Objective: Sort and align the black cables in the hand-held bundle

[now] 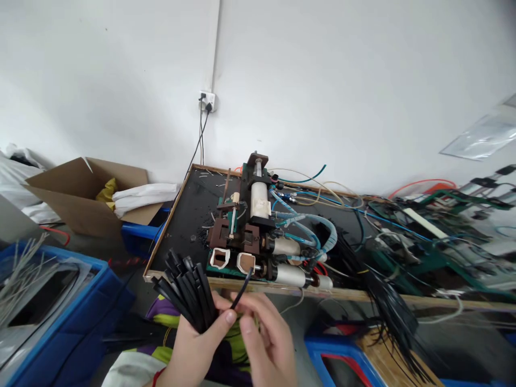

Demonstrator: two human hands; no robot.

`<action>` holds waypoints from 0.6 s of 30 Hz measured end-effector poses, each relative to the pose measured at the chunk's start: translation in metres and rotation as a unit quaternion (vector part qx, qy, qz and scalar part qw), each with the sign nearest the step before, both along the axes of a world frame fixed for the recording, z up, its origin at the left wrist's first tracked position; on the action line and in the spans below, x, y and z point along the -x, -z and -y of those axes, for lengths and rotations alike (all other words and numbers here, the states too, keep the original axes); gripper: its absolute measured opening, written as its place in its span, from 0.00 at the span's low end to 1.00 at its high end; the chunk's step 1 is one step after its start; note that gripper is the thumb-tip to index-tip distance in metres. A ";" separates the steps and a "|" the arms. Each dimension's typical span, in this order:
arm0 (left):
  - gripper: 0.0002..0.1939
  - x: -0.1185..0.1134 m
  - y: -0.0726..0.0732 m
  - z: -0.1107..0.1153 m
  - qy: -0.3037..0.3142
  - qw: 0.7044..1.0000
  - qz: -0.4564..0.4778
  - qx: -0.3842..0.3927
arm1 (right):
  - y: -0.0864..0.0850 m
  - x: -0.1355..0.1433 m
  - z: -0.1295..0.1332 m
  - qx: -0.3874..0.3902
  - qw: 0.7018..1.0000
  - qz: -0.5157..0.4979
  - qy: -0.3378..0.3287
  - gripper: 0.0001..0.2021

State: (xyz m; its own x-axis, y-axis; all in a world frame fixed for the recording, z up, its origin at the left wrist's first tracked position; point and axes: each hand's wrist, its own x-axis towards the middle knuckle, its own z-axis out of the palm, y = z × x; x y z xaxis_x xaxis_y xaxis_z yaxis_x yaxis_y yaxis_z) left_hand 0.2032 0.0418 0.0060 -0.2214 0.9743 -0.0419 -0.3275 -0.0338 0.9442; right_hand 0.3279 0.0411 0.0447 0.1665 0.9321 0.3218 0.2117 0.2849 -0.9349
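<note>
My left hand grips a fanned bundle of flat black cables at its lower end, the free ends pointing up and left. With my right hand I pinch a single black cable whose tip points up at the white guide opening on the front of a small pneumatic machine. The machine stands on a black board with a wooden rim. Both hands are just in front of the board's near edge.
A heap of black cables hangs over the board's edge at right. Blue hoses and wires trail right to more equipment. Blue bins stand at left and lower right, an open cardboard box behind.
</note>
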 end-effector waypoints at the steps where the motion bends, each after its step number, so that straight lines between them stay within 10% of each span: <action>1: 0.12 0.000 -0.001 0.000 0.010 1.000 -0.010 -0.016 | -0.005 0.010 -0.002 -0.015 0.999 -0.015 -0.024 0.11; 8: 0.14 0.005 0.004 -0.007 -0.040 0.996 0.065 -0.037 | 0.012 0.020 -0.007 -0.014 0.983 -0.180 0.028 0.16; 18: 0.15 0.010 -0.005 -0.021 -0.103 0.994 0.027 0.028 | 0.045 0.020 0.001 0.065 0.990 0.055 -0.111 0.19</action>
